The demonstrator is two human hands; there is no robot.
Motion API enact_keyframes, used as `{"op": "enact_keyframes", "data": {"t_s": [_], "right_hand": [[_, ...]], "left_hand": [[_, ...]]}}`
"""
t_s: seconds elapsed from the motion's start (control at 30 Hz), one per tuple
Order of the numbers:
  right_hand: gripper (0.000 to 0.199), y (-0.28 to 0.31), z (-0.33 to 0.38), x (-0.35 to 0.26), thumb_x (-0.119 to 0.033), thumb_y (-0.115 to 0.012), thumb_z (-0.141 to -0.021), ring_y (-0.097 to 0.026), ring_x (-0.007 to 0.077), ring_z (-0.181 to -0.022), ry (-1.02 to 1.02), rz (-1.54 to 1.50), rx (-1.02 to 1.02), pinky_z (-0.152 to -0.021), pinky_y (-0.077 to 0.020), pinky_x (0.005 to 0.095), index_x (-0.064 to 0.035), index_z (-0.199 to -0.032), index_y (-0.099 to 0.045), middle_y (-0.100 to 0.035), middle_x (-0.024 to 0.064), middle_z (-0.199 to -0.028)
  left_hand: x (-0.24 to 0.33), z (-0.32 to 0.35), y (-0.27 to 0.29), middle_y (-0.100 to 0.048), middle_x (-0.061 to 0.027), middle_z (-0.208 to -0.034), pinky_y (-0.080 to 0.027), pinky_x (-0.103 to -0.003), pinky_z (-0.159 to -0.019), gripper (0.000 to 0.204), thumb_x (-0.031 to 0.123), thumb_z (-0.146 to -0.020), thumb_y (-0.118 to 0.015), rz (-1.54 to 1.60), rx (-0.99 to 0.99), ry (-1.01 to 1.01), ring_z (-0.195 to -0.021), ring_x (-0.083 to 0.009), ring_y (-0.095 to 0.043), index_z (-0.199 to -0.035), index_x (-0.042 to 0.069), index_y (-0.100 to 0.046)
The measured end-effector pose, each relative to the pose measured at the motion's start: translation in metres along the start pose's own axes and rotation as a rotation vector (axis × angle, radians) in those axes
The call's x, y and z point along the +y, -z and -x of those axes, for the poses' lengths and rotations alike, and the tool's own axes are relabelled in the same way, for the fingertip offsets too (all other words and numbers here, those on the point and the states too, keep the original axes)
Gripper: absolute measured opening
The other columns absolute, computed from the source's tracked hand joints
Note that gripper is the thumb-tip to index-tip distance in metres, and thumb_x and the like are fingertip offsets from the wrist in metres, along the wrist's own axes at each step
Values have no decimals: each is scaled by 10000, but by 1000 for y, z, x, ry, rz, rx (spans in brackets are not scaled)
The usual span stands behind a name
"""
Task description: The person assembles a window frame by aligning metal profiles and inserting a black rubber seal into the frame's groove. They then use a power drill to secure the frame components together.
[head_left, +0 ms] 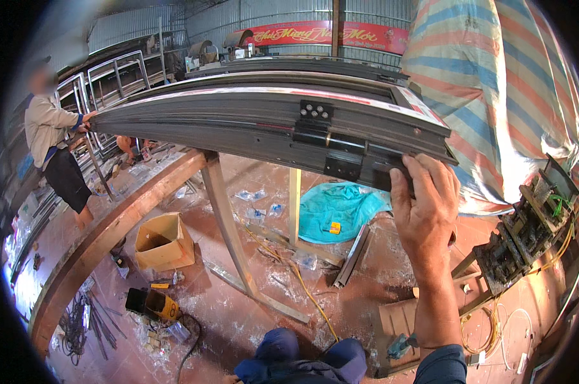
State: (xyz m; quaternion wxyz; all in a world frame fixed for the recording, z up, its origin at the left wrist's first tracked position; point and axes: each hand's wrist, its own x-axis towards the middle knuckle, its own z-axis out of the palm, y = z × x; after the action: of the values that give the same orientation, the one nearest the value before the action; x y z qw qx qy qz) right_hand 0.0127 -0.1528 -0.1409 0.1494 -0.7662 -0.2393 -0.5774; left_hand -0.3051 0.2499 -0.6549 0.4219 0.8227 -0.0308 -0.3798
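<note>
A long dark metal frame, like a door or window frame, lies across the upper middle at waist height or above. My right hand grips its near right corner, thumb below and fingers over the edge. Just left of that hand, a black hinge with several screws is fixed to the frame's side. A co-worker in a light jacket has hands at the frame's far left end. My left hand does not show.
A wooden trestle stands below the frame. On the floor are a cardboard box, a yellow-black tool case, a turquoise sheet and a yellow cable. At right are a greasy machine and a striped tarp.
</note>
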Motion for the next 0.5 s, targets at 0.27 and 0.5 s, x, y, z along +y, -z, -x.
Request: {"op": "enact_keyframes", "data": {"t_s": [0.27, 0.5], "right_hand": [[275, -10, -18, -2, -231, -816, -980, -719, 378, -1060, -19, 171, 7, -1018, -527, 505, -4, -1131, -780, -770, 166, -1054], [484, -14, -30, 3, -368, -695, -1089, -681, 440, -742, -98, 131, -142, -733, -504, 556, -28, -750, -636, -678, 188, -730]], "left_hand": [[-18, 5, 12, -794, -124, -941, -552, -484, -795, 272, 278, -1024, -680, -35, -26, -71, -848, -253, -683, -1096, 38, -787], [214, 27, 155, -766, -231, -1116, -596, -528, -925, 328, 222, -958, -774, -660, 103, -233, -1084, -416, -728, -1206, 9, -746]]}}
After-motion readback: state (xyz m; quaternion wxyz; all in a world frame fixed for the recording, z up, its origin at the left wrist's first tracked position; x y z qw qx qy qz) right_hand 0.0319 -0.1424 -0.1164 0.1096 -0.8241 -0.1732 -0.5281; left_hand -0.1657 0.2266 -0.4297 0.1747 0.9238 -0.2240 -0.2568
